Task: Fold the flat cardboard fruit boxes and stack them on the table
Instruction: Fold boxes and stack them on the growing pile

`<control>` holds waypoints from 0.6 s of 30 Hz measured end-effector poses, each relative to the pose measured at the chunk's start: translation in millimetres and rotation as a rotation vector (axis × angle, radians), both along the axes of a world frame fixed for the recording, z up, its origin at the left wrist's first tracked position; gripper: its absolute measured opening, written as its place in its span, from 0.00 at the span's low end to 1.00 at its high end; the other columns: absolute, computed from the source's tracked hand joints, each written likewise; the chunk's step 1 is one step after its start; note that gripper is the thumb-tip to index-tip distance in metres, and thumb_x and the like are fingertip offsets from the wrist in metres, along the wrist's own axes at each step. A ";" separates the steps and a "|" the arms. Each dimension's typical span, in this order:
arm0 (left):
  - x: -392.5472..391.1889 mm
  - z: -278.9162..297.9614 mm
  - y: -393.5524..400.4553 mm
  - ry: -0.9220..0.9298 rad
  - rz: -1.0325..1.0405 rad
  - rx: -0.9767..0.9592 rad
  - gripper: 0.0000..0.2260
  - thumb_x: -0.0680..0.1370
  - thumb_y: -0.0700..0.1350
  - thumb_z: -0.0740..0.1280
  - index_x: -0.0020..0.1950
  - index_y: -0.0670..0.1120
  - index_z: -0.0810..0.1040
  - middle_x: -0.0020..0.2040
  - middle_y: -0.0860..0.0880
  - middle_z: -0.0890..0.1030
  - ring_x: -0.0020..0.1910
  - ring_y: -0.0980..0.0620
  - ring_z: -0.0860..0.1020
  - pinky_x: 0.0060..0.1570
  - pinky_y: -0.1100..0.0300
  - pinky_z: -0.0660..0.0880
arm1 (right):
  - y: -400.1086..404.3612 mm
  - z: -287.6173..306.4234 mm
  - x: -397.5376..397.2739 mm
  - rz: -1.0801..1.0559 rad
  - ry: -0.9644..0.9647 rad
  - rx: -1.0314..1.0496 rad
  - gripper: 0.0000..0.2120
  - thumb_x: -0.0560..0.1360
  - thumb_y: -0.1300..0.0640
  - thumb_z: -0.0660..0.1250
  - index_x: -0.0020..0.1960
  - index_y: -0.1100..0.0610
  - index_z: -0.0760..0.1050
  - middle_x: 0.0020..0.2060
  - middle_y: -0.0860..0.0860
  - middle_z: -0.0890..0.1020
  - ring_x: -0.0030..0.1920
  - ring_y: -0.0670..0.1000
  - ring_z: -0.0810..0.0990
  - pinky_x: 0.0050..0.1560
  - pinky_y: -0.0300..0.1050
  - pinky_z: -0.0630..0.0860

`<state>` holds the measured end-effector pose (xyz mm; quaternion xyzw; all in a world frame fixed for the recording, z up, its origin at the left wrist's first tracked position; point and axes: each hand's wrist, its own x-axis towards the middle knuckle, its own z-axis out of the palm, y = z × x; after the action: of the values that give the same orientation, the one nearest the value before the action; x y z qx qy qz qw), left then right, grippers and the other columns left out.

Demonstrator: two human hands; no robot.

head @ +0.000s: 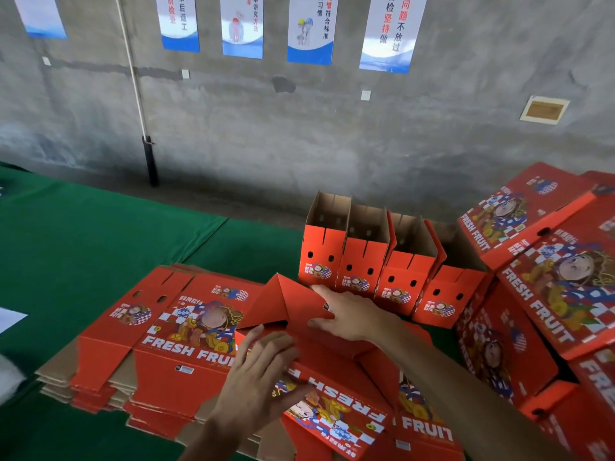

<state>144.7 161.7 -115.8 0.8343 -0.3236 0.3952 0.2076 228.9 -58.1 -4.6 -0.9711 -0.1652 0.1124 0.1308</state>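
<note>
Green worktop (pixel 83 247). Finished boxes (pixel 545 277) stacked at three o'clock, out of the way. Flat blanks (pixel 159 331) piled at nine, within easy reach. Half-folded box (pixel 332 377) dead centre, bottom flaps uppermost. Right hand (pixel 349 314) spread flat, pinning a flap; left hand (pixel 263 364) open, fingers pressing the neighbouring flap, probably for locking together.

- The left hand (pixel 263 367) is held flat, palm down, with its fingers (pixel 266 341) straight and spread a little (pointing up and to the right).
- The right hand (pixel 349 316) is stretched forward from a bare forearm, fingers extended, the thumb set apart below.
- Both hands are kept close together, not touching.
</note>
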 end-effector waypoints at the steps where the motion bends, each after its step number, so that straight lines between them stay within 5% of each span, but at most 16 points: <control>1: 0.8 2.9 3.6 0.010 0.004 0.011 0.29 0.73 0.67 0.73 0.63 0.47 0.80 0.69 0.53 0.77 0.73 0.52 0.72 0.75 0.41 0.62 | -0.9 7.0 -1.8 -0.047 0.077 0.109 0.39 0.75 0.24 0.58 0.78 0.45 0.62 0.69 0.48 0.77 0.69 0.54 0.76 0.69 0.58 0.72; 4: 4.2 12.9 15.1 -0.005 0.077 0.042 0.37 0.70 0.73 0.72 0.66 0.46 0.80 0.75 0.52 0.72 0.77 0.49 0.68 0.75 0.34 0.59 | -4.9 19.0 -6.6 -0.168 0.099 0.486 0.42 0.74 0.20 0.50 0.68 0.51 0.75 0.54 0.46 0.80 0.65 0.53 0.79 0.69 0.58 0.72; 9: -0.3 25.6 27.0 0.078 0.108 0.065 0.44 0.66 0.77 0.71 0.68 0.45 0.79 0.76 0.49 0.71 0.78 0.45 0.65 0.71 0.30 0.64 | 1.8 -0.7 -23.8 0.019 -0.023 0.135 0.36 0.77 0.24 0.51 0.81 0.40 0.56 0.74 0.50 0.73 0.69 0.53 0.76 0.64 0.48 0.72; 12: -8.3 26.4 30.2 0.154 0.078 0.034 0.43 0.67 0.75 0.72 0.71 0.46 0.77 0.78 0.51 0.69 0.79 0.45 0.64 0.64 0.40 0.77 | -5.2 7.7 -22.5 -0.052 0.088 0.292 0.40 0.76 0.22 0.47 0.80 0.42 0.62 0.76 0.50 0.72 0.74 0.53 0.72 0.70 0.48 0.68; 13: -8.5 28.6 33.2 0.160 0.080 0.021 0.43 0.68 0.74 0.72 0.73 0.46 0.76 0.78 0.51 0.69 0.79 0.45 0.64 0.62 0.45 0.79 | -11.6 14.1 -22.9 -0.126 0.065 0.356 0.41 0.77 0.23 0.45 0.76 0.48 0.70 0.71 0.54 0.77 0.71 0.57 0.76 0.70 0.52 0.70; 15: -5.3 36.1 40.2 0.173 0.123 -0.001 0.42 0.70 0.74 0.70 0.74 0.46 0.75 0.78 0.51 0.69 0.80 0.46 0.64 0.61 0.47 0.78 | -30.9 21.4 -24.7 -0.268 -0.107 0.354 0.42 0.79 0.25 0.42 0.53 0.56 0.82 0.45 0.58 0.85 0.46 0.59 0.85 0.57 0.56 0.79; 16: -3.5 40.2 42.5 0.192 0.159 -0.010 0.42 0.71 0.74 0.68 0.74 0.46 0.75 0.78 0.51 0.69 0.80 0.47 0.64 0.61 0.46 0.77 | -42.6 21.1 -25.0 -0.343 -0.173 0.320 0.38 0.79 0.26 0.41 0.40 0.52 0.78 0.32 0.52 0.79 0.33 0.54 0.79 0.48 0.53 0.79; 18: -0.1 47.2 44.1 0.253 0.227 -0.014 0.41 0.73 0.75 0.64 0.74 0.45 0.75 0.78 0.49 0.69 0.79 0.47 0.64 0.60 0.41 0.77 | -62.8 18.0 -24.9 -0.501 -0.137 0.335 0.33 0.80 0.29 0.39 0.33 0.50 0.67 0.27 0.47 0.67 0.28 0.50 0.69 0.39 0.47 0.71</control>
<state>144.6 205.8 -68.5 0.9070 -0.1961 0.3103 0.2063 203.9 -120.8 13.4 -0.9518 0.0548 -0.0177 0.3012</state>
